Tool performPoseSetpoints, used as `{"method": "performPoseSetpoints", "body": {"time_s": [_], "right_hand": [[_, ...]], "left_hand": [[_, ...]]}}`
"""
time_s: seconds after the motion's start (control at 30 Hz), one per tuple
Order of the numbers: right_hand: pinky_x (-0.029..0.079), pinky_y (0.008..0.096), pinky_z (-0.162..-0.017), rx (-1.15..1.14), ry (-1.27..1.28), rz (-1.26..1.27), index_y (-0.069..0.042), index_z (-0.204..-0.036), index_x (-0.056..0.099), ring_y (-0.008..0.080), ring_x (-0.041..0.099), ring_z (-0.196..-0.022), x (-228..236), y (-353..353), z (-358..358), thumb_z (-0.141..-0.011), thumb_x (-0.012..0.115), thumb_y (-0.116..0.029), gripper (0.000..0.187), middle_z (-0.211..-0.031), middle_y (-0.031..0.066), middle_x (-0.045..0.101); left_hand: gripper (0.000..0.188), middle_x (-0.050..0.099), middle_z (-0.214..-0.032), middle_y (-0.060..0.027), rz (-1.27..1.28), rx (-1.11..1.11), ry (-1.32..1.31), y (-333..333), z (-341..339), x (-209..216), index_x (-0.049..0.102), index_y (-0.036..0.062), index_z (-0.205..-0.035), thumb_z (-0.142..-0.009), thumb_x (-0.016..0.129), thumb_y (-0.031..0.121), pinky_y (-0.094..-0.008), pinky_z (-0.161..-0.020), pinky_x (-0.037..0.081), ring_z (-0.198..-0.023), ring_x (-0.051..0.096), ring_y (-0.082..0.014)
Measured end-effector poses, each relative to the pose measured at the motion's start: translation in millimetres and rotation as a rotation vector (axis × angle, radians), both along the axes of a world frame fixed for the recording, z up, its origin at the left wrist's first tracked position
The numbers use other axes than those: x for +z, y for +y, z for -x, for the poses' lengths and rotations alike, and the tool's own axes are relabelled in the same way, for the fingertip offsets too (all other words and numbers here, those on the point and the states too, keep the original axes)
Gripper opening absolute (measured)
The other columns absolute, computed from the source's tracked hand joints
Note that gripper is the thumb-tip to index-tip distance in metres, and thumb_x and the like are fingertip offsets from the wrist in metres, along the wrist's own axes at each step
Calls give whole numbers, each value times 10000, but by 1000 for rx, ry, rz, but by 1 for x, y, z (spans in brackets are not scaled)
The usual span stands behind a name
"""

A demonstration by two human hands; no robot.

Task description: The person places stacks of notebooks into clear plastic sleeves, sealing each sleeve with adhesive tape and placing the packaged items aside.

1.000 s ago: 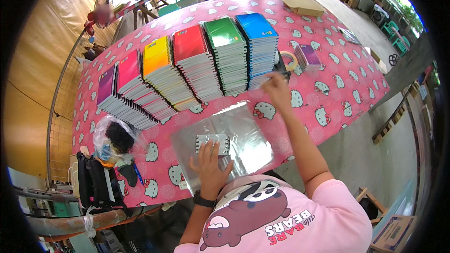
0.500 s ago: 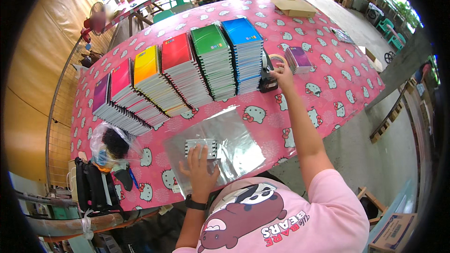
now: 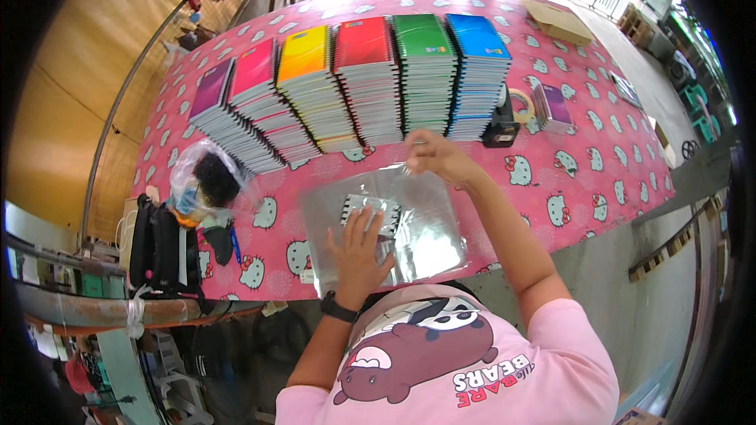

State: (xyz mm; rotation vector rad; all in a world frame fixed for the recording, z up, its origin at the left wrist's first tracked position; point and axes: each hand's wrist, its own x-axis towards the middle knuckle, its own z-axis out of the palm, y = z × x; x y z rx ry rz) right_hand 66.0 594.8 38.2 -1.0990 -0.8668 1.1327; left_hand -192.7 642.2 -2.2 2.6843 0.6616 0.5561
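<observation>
My left hand (image 3: 359, 250) lies with fingers spread on a small spiral-bound notebook (image 3: 389, 219), which rests on clear plastic sheeting (image 3: 431, 224) at the table's near side. Whether the notebook is inside the plastic or on top of it, I cannot tell. Above the sheeting's far edge is my right hand (image 3: 438, 159), its fingers pinched together and slightly blurred; anything in them is too small to name. To its right, beside the blue notebooks, stands a black tape dispenser (image 3: 501, 131) with a tape roll (image 3: 520, 105) next to it.
Tall stacks of spiral notebooks, from purple notebooks (image 3: 211, 88) to blue notebooks (image 3: 479, 37), line the middle. Small purple notebooks (image 3: 554, 104) stand right of the tape. A plastic bag with dark contents (image 3: 214, 177) and a black bag (image 3: 155, 248) lie left. Brown cardboard (image 3: 561, 22) sits at the back.
My right hand has left the tape dispenser and moved left over the plastic sheeting. My left hand stays on the small notebook, which looks slightly turned. The whole view has shifted.
</observation>
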Motion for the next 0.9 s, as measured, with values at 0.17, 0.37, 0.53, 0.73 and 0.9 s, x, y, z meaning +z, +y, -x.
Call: {"method": "performPoseSetpoints", "body": {"time_s": [0.17, 0.37, 0.53, 0.73, 0.9], "right_hand": [[429, 241, -651, 639, -765, 99, -14, -1051, 479, 121, 550, -697, 61, 65, 47, -733, 711, -144, 415, -739, 45, 572], [443, 288, -685, 686, -1352, 241, -10, -1077, 481, 172, 545, -755, 30, 104, 54, -639, 773, -393, 651, -780, 91, 562], [444, 296, -694, 473, -348, 483, -22, -1101, 488, 167, 525, -859, -68, 74, 19, -675, 753, -382, 618, -874, 92, 554], [434, 252, -661, -241, -580, 385, -45, -1072, 497, 117, 524, -772, -92, 4, 29, -746, 670, -106, 373, -832, 41, 561], [467, 282, -603, -422, -586, 180, -40, -1077, 504, 134, 550, -672, -111, -47, 19, -705, 674, -42, 409, -787, 35, 564]], "left_hand": [[797, 181, -1457, -131, 22, 95, 18, -2, -1, 10, 431, 315, -1312, -577, 741, 310, -668, -985, 81, -1337, 55, -434], [792, 149, -1461, -154, 38, 93, 37, -1, 0, 18, 432, 336, -1308, -579, 744, 332, -681, -975, 83, -1335, 26, -448], [859, 170, -1456, -158, 65, 64, 21, 1, -1, 19, 356, 277, -1364, -596, 736, 336, -691, -968, 90, -1330, 46, -459], [947, 211, -1454, -116, -82, 69, 184, 10, 1, 37, 281, 149, -1396, -592, 742, 346, -669, -983, 121, -1346, 90, -400], [1009, 346, -1366, -96, -207, -325, 251, 42, -41, 50, 264, 149, -1388, -551, 815, 263, -610, -1016, 196, -1274, 322, -308]]}}
